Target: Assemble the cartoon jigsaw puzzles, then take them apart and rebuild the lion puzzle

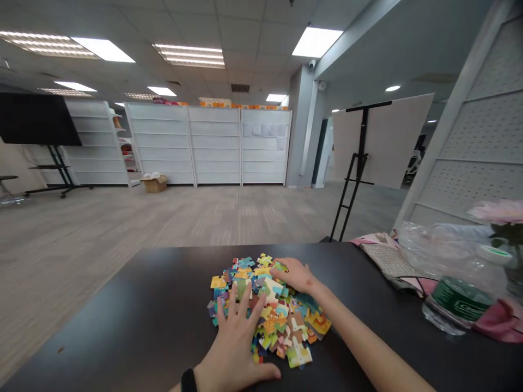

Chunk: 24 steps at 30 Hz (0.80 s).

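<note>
A heap of colourful jigsaw puzzle pieces (281, 310) lies on the dark table (163, 305). Over its near left side is my left hand (239, 337), fingers spread and fingertips on the pieces, with a black band around the wrist. My right hand (296, 275) rests on the far right side of the heap, its fingers stretched out over the pieces and partly hidden by the thumb side. Neither hand visibly grips a piece. Both hands cover some of the pieces beneath them.
On the right of the table stand a clear plastic bottle with a green label (461, 299), a patterned cloth (388, 258), clear plastic wrapping (425, 250) and a pink flower (498, 212). An easel (355, 169) is beyond the table's far edge.
</note>
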Available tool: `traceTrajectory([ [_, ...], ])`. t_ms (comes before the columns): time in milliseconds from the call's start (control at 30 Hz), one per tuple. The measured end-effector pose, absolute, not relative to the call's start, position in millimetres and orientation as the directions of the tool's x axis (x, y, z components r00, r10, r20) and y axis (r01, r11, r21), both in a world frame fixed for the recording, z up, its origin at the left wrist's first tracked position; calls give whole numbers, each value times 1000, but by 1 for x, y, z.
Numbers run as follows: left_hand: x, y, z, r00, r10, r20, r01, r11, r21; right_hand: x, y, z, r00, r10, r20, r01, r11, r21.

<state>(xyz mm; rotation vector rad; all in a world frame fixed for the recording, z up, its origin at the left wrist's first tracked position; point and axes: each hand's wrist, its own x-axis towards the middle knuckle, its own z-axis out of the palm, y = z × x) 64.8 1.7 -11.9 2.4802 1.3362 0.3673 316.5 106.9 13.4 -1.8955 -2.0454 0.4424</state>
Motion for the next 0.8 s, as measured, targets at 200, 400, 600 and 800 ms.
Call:
traceTrajectory([
  [200, 77, 11, -9, 586, 800, 126, 718, -586, 376, 300, 83, 21, -136, 987, 86, 845, 161, -510],
  [400, 83, 19, -13, 572, 790, 220, 708, -611, 353, 300, 49, 27, -116, 952, 282, 750, 270, -604],
  [600, 88, 12, -2, 598, 755, 269, 680, -656, 329, 311, 42, 27, -45, 941, 335, 726, 261, -636],
  [800, 31, 33, 6, 478, 815, 326, 741, -574, 349, 377, -9, 25, 139, 985, 100, 778, -46, -627],
])
